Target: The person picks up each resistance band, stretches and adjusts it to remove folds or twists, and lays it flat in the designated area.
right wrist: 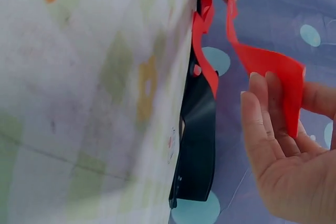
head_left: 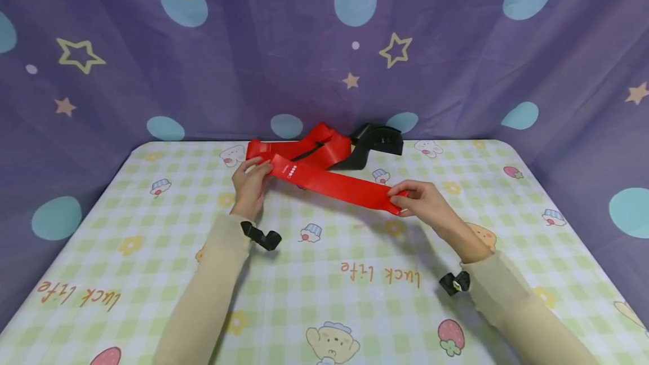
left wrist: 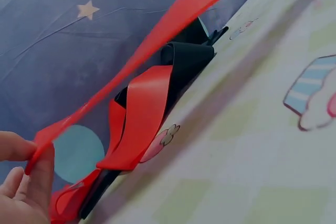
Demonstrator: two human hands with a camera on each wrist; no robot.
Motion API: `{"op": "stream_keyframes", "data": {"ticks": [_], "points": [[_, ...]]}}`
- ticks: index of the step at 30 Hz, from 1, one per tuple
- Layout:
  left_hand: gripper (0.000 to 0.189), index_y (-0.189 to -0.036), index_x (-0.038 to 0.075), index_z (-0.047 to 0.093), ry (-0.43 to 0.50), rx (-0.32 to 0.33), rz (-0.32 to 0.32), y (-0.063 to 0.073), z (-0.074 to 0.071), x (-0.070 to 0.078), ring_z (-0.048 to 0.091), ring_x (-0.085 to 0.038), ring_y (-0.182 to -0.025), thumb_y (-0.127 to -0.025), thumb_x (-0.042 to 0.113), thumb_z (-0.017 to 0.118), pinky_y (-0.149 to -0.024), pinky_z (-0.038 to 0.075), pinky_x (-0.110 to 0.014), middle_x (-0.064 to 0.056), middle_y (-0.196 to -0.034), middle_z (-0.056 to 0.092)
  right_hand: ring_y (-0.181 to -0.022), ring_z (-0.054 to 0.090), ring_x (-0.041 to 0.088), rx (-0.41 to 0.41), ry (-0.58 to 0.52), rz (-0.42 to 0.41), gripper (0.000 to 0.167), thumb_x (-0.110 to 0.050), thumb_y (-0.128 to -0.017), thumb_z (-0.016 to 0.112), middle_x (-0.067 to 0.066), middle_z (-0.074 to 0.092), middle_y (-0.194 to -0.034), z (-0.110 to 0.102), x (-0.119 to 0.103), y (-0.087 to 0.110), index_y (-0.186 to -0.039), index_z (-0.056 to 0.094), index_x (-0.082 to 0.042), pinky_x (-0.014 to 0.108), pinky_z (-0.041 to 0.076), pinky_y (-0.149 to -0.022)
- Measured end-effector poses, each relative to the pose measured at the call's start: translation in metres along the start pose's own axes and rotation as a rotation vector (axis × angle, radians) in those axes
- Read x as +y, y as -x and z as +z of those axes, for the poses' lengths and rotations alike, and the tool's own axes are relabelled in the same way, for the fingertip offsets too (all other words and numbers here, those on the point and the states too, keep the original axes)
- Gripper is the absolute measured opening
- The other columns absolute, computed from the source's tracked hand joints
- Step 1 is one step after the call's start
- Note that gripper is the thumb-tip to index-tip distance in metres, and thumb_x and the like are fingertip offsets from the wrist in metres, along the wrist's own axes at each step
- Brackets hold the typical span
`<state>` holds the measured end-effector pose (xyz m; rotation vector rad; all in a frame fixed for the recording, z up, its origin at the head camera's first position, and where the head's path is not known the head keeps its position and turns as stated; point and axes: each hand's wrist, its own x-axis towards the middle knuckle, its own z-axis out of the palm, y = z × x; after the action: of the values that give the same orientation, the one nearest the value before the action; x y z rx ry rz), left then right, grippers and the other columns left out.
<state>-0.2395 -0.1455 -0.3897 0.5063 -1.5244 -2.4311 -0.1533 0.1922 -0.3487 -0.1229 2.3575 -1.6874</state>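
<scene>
A flat red resistance band (head_left: 332, 183) with white print near its left end spans the space between both hands, above the table. Its left end is pinched between the thumb and fingers of my left hand (head_left: 249, 186). My right hand (head_left: 423, 203) grips the other end, and in the right wrist view the thumb and fingers of that hand (right wrist: 294, 166) lie on either side of the red band (right wrist: 270, 61). Behind it, more red bands (head_left: 324, 148) and black bands (head_left: 377, 142) lie in a loose, overlapping heap at the table's back edge.
The table (head_left: 324, 297) wears a green-and-white checked cloth printed with cartoon figures. A purple curtain (head_left: 284, 61) with stars and blue dots hangs right behind the back edge. Small black cameras (head_left: 261, 236) are strapped at both wrists.
</scene>
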Motion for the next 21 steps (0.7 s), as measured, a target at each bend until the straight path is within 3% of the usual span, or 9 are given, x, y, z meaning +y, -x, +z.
{"op": "stream_keyframes", "data": {"ticks": [6,14,18,21], "points": [[0.025,-0.099,0.0,0.05,-0.076,-0.012,-0.023,0.008,-0.013,0.006,0.061,-0.005,-0.059,-0.081,-0.015,0.055,-0.057,0.053,-0.019,0.008,-0.066,0.066,-0.074,0.061,0.012,0.053,0.011,0.032,0.028,-0.006,-0.092,0.058,0.005,0.067,-0.09,-0.001,0.005,-0.008,-0.117,0.057,0.005,0.025,0.057,-0.07],[0.021,-0.098,0.003,0.049,-0.249,-0.058,-0.089,0.02,-0.025,0.016,0.053,-0.008,-0.058,-0.083,-0.011,0.053,-0.056,0.051,-0.019,0.005,-0.071,0.057,-0.063,0.063,0.008,0.124,-0.015,0.082,0.047,-0.001,-0.09,0.058,-0.004,0.062,-0.072,-0.004,0.011,-0.022,-0.133,0.039,0.006,0.023,0.057,-0.065],[0.026,-0.107,-0.002,0.052,-0.396,-0.151,-0.136,0.027,-0.035,0.019,0.051,-0.01,-0.067,-0.083,-0.01,0.049,-0.059,0.049,-0.018,0.001,-0.083,0.054,-0.063,0.062,0.005,0.125,-0.055,0.099,0.045,0.001,-0.09,0.058,-0.005,0.062,-0.073,-0.003,0.014,-0.029,-0.129,0.04,0.008,0.027,0.058,-0.065],[0.041,-0.123,-0.004,0.05,-0.491,-0.25,-0.189,0.034,-0.044,0.021,0.049,-0.014,-0.086,-0.083,-0.007,0.045,-0.064,0.046,-0.015,-0.003,-0.103,0.05,-0.063,0.062,0.006,0.122,-0.07,0.107,0.041,0.0,-0.09,0.058,-0.005,0.063,-0.072,-0.002,0.016,-0.035,-0.126,0.041,0.009,0.03,0.059,-0.066]]}}
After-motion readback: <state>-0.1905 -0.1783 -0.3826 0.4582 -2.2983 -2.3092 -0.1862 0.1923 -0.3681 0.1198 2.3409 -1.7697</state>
